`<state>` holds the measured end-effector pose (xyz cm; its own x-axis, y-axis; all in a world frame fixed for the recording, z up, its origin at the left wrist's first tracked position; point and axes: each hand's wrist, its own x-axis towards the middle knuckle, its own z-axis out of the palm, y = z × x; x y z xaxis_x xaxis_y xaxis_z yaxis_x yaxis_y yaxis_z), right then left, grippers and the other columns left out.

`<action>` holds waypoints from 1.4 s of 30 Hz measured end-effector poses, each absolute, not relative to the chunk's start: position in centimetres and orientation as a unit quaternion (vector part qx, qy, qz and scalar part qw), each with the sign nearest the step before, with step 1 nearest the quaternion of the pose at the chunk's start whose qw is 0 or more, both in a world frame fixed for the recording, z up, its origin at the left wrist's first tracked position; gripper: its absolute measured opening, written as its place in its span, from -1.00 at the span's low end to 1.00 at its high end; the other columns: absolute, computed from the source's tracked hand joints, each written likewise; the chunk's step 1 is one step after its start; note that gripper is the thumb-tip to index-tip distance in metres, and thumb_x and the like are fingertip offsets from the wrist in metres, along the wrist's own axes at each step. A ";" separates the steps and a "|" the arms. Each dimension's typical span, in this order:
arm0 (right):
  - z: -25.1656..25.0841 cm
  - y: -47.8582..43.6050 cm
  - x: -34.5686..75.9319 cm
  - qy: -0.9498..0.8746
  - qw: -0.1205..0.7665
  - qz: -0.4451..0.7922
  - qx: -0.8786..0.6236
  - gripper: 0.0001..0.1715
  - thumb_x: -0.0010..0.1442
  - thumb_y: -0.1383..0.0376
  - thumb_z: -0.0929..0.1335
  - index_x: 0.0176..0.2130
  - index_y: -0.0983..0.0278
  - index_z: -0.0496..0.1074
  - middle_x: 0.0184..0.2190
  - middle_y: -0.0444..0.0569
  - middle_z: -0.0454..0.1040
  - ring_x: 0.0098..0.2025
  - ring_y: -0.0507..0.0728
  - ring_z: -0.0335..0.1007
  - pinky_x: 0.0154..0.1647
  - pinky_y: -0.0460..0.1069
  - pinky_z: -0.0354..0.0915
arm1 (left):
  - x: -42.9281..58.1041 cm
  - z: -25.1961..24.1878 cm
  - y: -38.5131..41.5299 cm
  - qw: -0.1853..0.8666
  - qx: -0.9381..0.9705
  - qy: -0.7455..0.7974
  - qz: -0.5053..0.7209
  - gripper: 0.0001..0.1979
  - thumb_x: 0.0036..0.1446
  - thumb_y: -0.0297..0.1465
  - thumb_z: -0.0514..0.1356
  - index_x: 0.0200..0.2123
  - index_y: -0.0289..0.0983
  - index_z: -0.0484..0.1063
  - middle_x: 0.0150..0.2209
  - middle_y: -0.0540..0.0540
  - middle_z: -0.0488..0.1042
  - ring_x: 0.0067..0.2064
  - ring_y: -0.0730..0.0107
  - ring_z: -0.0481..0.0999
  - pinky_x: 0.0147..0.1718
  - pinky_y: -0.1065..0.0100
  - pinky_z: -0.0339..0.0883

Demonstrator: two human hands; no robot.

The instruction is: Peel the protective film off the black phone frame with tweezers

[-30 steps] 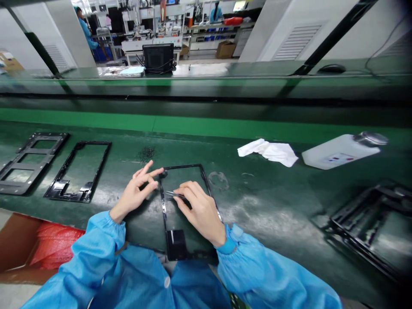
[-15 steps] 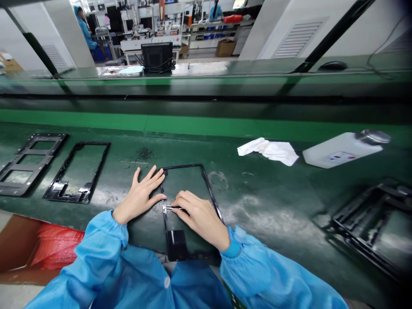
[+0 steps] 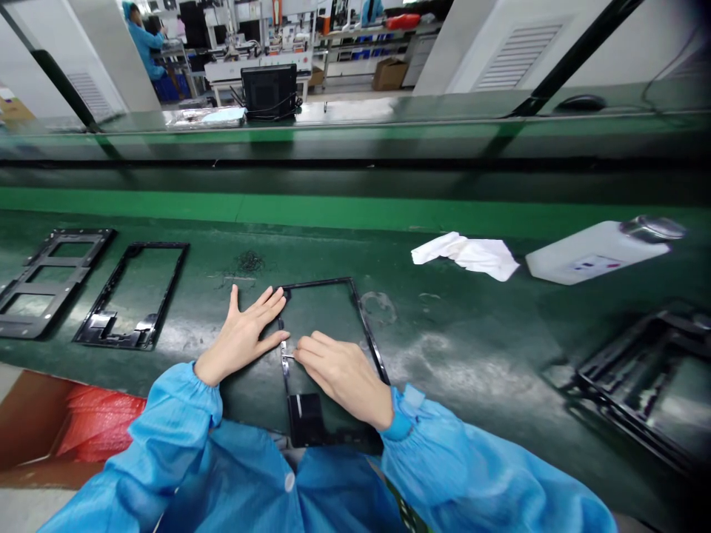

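A thin black rectangular frame (image 3: 364,329) lies on the bench in front of me, with a wider black block at its near left corner. My left hand (image 3: 243,339) is open, fingers spread, its fingertips and thumb resting on the frame's left bar. Inside the frame's outline, my right hand (image 3: 341,374) is closed around tweezers (image 3: 288,356), whose metal tips touch the left bar just below my left thumb. Most of the tweezers is hidden by my fingers.
Left are another black frame (image 3: 167,296) and a slotted plate (image 3: 33,323). Beyond my left hand lies a pile of black scraps (image 3: 249,261). A white cloth (image 3: 472,255), a white bottle (image 3: 594,253) and stacked black frames (image 3: 638,385) are right. A box (image 3: 33,429) holds red wrap.
My right fingers have closed in further over the tweezers, so less of them shows. My left hand stays on the frame's left bar. The view has shifted slightly.
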<state>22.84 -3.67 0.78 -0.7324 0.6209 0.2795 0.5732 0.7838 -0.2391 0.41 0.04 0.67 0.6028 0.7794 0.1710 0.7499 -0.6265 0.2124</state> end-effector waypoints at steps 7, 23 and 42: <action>0.4 -3.1 23.4 -0.911 0.203 0.149 -0.326 -0.78 0.39 0.35 0.20 -0.24 0.26 0.40 -0.29 -0.07 0.42 -0.23 0.06 0.30 -0.32 -0.07 0.19 | 0.4 0.7 0.1 0.068 0.893 0.429 0.113 -0.37 0.37 -0.15 -0.01 0.38 -0.14 -0.18 0.34 -0.19 0.02 0.36 0.17 0.02 0.23 -0.19 -0.67; 0.4 -3.1 23.2 -0.917 0.194 0.106 -0.332 -0.74 0.41 0.36 0.16 -0.22 0.27 0.39 -0.30 -0.03 0.42 -0.24 0.09 0.28 -0.35 -0.05 0.19 | 0.5 0.6 0.1 0.083 0.892 0.427 0.125 -0.37 0.36 -0.16 0.01 0.38 -0.11 -0.17 0.34 -0.18 0.04 0.35 0.15 0.04 0.25 -0.19 -0.60; 0.4 -3.0 23.2 -0.914 0.203 0.116 -0.332 -0.77 0.39 0.36 0.18 -0.26 0.25 0.37 -0.30 -0.04 0.41 -0.25 0.09 0.29 -0.38 -0.06 0.18 | 0.5 0.6 0.1 0.088 0.890 0.428 0.127 -0.37 0.35 -0.16 0.02 0.38 -0.10 -0.17 0.34 -0.18 0.05 0.35 0.15 0.05 0.25 -0.19 -0.59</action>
<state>23.19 -3.02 0.42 -0.6969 0.6542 0.2938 0.5602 0.7524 -0.3465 0.45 0.10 0.64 0.6012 0.7849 0.1501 0.7404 -0.6178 0.2648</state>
